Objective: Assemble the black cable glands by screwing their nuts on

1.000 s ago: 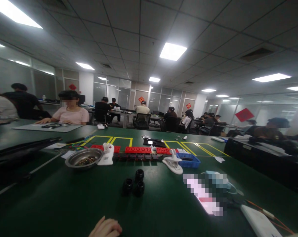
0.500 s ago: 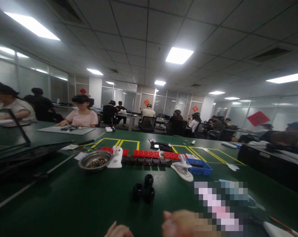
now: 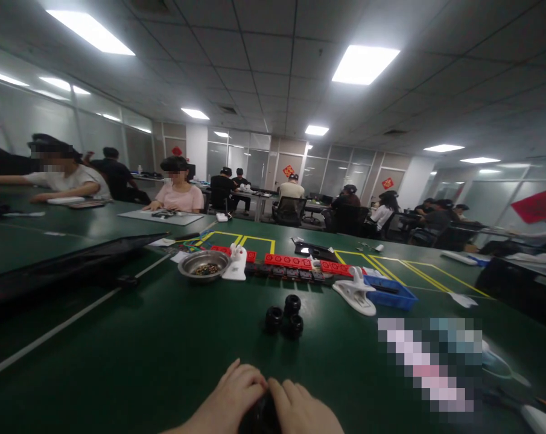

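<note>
Green table (image 3: pixel 119 355) stretching through a busy office, no readable writing anywhere. Both hands meet at the near edge: left hand (image 3: pixel 230 398) and right hand (image 3: pixel 300 410) closed around a dark object (image 3: pixel 260 415) between them. Three black round parts (image 3: pixel 285 314) sit just beyond, apart from the fingers.

Left hand (image 3: pixel 230 398) and right hand (image 3: pixel 302 410) low and close together, fingers curled inward, grip tight.

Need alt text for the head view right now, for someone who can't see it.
Left hand and right hand close together around a small black part at the green table's near edge; three black round parts lie just beyond, then a metal bowl.
</note>
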The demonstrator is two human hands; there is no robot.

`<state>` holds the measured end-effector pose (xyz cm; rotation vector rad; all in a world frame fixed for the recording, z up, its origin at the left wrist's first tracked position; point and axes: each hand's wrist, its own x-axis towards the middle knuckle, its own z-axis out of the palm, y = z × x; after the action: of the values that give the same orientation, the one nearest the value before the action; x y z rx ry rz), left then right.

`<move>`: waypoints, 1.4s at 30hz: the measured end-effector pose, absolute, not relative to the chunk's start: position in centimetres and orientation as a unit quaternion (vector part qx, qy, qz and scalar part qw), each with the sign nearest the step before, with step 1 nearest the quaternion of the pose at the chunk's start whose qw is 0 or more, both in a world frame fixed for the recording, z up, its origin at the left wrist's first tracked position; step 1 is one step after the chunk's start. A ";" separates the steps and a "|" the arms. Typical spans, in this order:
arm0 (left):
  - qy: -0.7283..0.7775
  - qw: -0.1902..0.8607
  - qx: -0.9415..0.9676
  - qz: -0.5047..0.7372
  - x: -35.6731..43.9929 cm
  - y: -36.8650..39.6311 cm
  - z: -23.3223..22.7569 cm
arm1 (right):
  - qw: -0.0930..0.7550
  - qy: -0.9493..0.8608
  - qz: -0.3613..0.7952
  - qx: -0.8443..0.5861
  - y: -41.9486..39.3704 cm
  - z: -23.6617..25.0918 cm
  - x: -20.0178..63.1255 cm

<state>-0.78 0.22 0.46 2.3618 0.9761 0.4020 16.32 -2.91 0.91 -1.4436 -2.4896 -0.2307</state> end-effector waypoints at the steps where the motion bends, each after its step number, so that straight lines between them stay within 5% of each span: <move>1: 0.363 0.274 0.878 0.150 -0.8 0.2 0.4 | 0.129 -0.859 -0.077 -0.489 -2.8 1.2 16.1; 6: 0.362 0.256 0.885 0.146 -0.7 0.1 -0.1 | 0.121 -0.858 -0.021 -0.499 -3.0 2.6 14.9; 10: 0.378 0.242 0.881 0.150 -0.5 0.0 0.2 | 0.192 -0.878 0.019 -0.437 -2.9 2.8 15.0; 18: 0.354 0.269 0.890 0.105 -0.9 0.5 0.8 | 0.313 -0.860 -0.081 -0.394 -2.6 1.3 15.8; 25: 0.378 0.261 0.877 0.140 -0.8 0.0 0.1 | 0.364 -0.891 -0.001 -0.272 -2.4 1.4 15.5; 29: 0.377 0.287 0.871 0.133 -0.8 -0.2 0.9 | 0.403 -0.870 -0.047 -0.280 -2.7 1.4 16.2; 35: 0.356 0.283 0.881 0.131 -1.1 -0.1 1.0 | 0.404 -0.842 0.010 -0.357 -3.4 1.7 15.9; 42: 0.368 0.251 0.882 0.157 -1.0 -0.3 -0.3 | 0.400 -0.866 0.123 -0.273 -3.4 1.9 15.7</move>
<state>-0.98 -0.32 -0.27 2.3992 1.0015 0.4269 15.70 -3.37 1.87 -0.6899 -2.1906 0.3107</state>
